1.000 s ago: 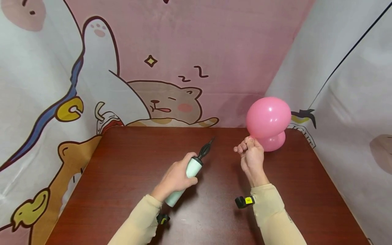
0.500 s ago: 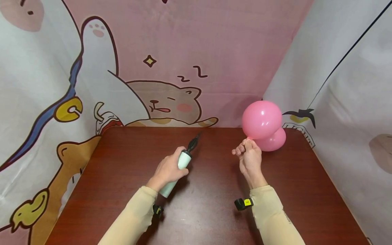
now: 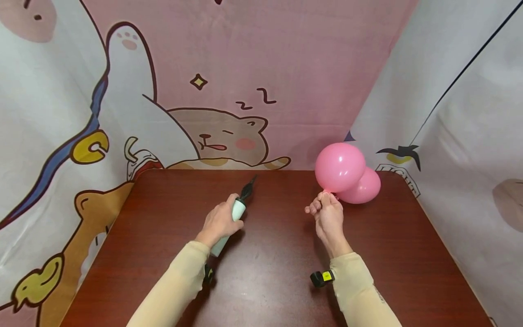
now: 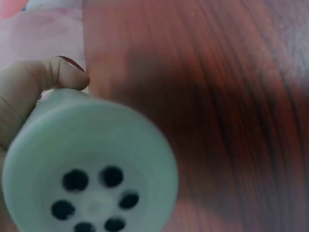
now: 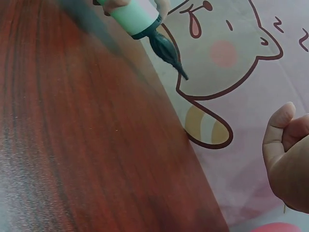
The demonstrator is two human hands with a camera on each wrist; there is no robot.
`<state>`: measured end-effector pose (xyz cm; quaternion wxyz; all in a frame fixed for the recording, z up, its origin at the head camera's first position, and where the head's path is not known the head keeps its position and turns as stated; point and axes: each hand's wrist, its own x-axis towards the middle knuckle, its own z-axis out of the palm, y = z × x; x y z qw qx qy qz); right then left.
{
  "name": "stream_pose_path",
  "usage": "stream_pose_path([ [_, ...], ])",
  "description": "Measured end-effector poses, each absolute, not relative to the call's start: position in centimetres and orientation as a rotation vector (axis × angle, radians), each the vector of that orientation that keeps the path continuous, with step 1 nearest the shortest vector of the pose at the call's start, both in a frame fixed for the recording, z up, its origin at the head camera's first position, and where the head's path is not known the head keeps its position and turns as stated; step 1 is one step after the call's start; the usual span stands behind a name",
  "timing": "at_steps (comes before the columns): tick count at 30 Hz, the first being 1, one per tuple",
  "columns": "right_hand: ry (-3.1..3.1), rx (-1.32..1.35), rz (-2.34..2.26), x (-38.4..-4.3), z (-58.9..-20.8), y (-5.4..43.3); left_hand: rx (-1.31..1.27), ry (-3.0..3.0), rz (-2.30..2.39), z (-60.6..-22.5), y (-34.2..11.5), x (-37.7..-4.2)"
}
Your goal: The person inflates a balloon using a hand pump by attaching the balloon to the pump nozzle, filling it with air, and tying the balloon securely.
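Observation:
My left hand point(image 3: 218, 221) grips a mint-green hand balloon pump point(image 3: 239, 209), whose black ribbed nozzle point(image 3: 247, 190) points up and away from me over the table. In the left wrist view the rear end of the pump point(image 4: 101, 140) shows several dark holes. On the right, my right hand point(image 3: 330, 220) pinches the neck of an inflated pink balloon point(image 3: 340, 166) between thumb and fingers. A second pink balloon point(image 3: 367, 188) sits partly behind it near the far right corner; I cannot tell whether the two touch. The right wrist view catches just the hand point(image 5: 292, 166) and a pink sliver.
Both hands work above a dark red-brown wooden table point(image 3: 269, 281). A pink cloth point(image 3: 302, 68) with cartoon animals hangs along its far edge, and pale cloth point(image 3: 470, 150) hangs at the sides. Black straps with small devices point(image 3: 322, 278) hang at both wrists.
My left hand has carried the pump left and slightly away from me. The right hand has brought its balloon left and lower, showing more of the second balloon, which has stayed roughly in place.

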<state>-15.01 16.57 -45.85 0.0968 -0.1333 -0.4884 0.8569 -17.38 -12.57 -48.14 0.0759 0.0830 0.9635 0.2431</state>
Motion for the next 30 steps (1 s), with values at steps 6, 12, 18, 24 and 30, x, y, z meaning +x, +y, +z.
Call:
stream_pose_path([
  [6, -1.460, -0.396, 2.543, -14.7, -46.4, 16.4, 0.205, 2.929, 0.686, -49.2, -12.4, -18.1],
  [12, -1.470, -0.403, 2.548, -14.6, -46.7, 16.2, 0.179, 2.963, 0.677, -49.9, -12.4, -18.7],
  [18, -1.500, -0.406, 2.547, -14.5, -46.9, 16.1, 0.154, 2.949, 0.670, -50.2, -12.4, -18.9],
  [24, -1.537, -0.416, 2.536, -14.5, -47.1, 16.2, 0.123, 2.964, 0.674, -50.3, -12.5, -19.0],
  [30, -1.533, -0.423, 2.549, -14.4, -47.1, 16.0, 0.139, 2.991, 0.706, -50.2, -12.7, -19.0],
])
